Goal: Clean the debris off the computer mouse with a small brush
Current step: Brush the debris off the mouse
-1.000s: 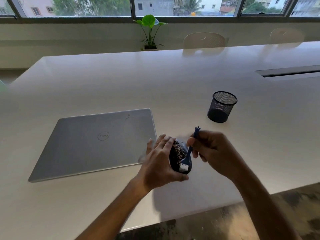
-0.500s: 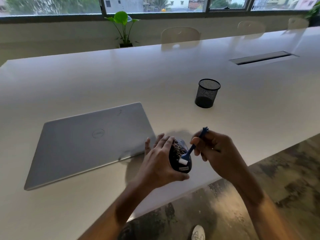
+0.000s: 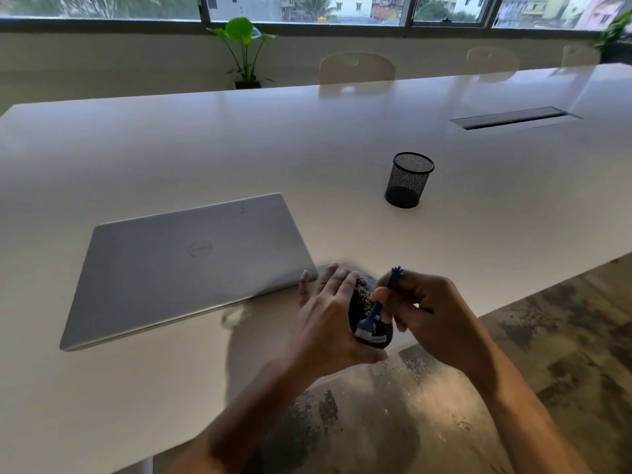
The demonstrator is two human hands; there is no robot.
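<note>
Left hand (image 3: 325, 323) fingers clasp mouse (image 3: 362, 313); right hand (image 3: 431, 313) fingers pinch brush (image 3: 374, 316), bristles on mouse.

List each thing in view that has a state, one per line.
Laptop: closed, flat on the table.
Mouse: debris-covered, held in left hand.
Brush: held in right hand, bristles on the mouse.
Mesh cup: upright, looks empty.
Table cable slot: open.

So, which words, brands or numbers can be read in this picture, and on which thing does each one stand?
Round logo on the lid of the closed laptop: too blurred to read.
Pale label on the computer mouse, near the white bristles of the small brush: too small to read.
Mesh cup: no text.
</note>
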